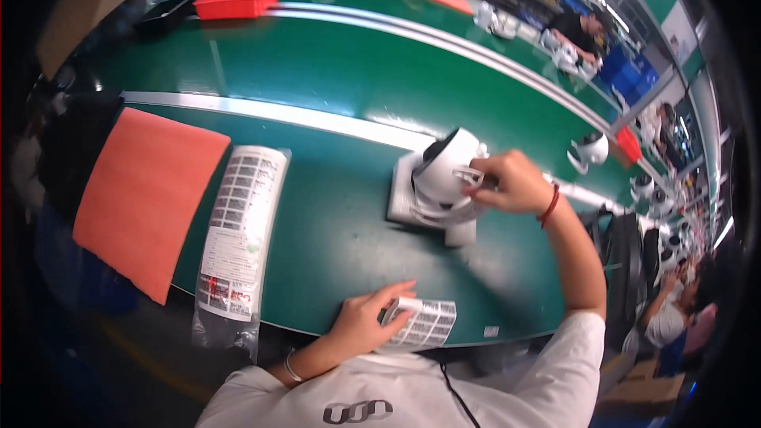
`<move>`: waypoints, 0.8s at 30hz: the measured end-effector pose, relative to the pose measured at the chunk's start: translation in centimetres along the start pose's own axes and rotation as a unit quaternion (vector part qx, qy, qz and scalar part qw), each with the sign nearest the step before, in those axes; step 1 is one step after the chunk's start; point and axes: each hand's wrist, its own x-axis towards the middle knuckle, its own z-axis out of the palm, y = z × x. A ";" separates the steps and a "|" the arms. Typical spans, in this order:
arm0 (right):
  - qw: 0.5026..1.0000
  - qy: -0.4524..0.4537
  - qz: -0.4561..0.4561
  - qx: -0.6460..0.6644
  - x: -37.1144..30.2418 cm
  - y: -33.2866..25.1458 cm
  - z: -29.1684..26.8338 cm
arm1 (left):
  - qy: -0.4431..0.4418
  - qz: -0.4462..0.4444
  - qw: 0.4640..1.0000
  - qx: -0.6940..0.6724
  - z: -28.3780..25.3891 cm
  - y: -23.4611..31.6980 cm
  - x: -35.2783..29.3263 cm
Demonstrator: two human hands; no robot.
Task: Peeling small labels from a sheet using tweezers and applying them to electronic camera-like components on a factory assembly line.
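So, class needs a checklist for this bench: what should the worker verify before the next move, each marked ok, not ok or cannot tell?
1. Left hand has the label sheet: ok.
2. Label sheet flat: not ok, it is bent.
3. Right hand at the white device: ok.
4. Right hand's grip firm: cannot tell, blurred.
5. Wrapped pack fully on the table: not ok, its near end overhangs the edge.

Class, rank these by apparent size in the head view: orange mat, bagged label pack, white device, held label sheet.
1. Orange mat
2. Bagged label pack
3. White device, partly hidden
4. Held label sheet, partly hidden
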 end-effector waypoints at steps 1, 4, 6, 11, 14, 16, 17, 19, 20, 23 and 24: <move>0.999 0.004 -0.028 -0.023 0.3 -0.3 -0.1 | 0.005 0.005 1.000 0.010 0.1 0.1 -0.2; 0.997 0.035 -0.057 -0.034 0.6 -0.2 -0.4 | 0.005 0.002 1.000 0.010 0.1 0.0 -0.3; 0.993 0.111 -0.033 -0.020 0.8 1.1 -1.1 | 0.009 -0.001 1.000 0.010 -0.1 0.2 -0.2; 0.969 0.230 0.090 0.024 2.9 6.5 -1.1 | 0.012 -0.009 1.000 0.027 -0.1 0.1 0.1; 0.955 0.256 0.135 -0.059 4.1 10.9 0.3 | 0.017 -0.019 0.999 0.021 0.1 -0.5 -0.1; 0.919 0.271 0.176 -0.223 4.1 14.7 2.8 | 0.006 -0.041 0.999 0.024 0.2 -0.2 0.2; 0.912 0.253 0.151 -0.285 3.6 17.2 3.8 | 0.010 -0.035 0.999 0.031 0.5 -0.3 0.1; 0.899 0.241 0.114 -0.347 2.5 21.3 5.2 | -0.003 -0.039 0.998 0.040 0.9 -0.7 0.3; 0.893 0.209 0.162 -0.363 2.1 23.0 6.1 | -0.004 -0.026 0.999 0.031 1.2 -1.1 0.4; 0.873 0.217 0.085 -0.429 1.7 28.3 8.5 | -0.030 -0.016 0.999 0.034 0.7 -0.5 0.3; 0.883 0.185 0.098 -0.420 1.4 28.8 9.2 | -0.014 -0.023 0.999 0.043 0.9 -0.5 0.2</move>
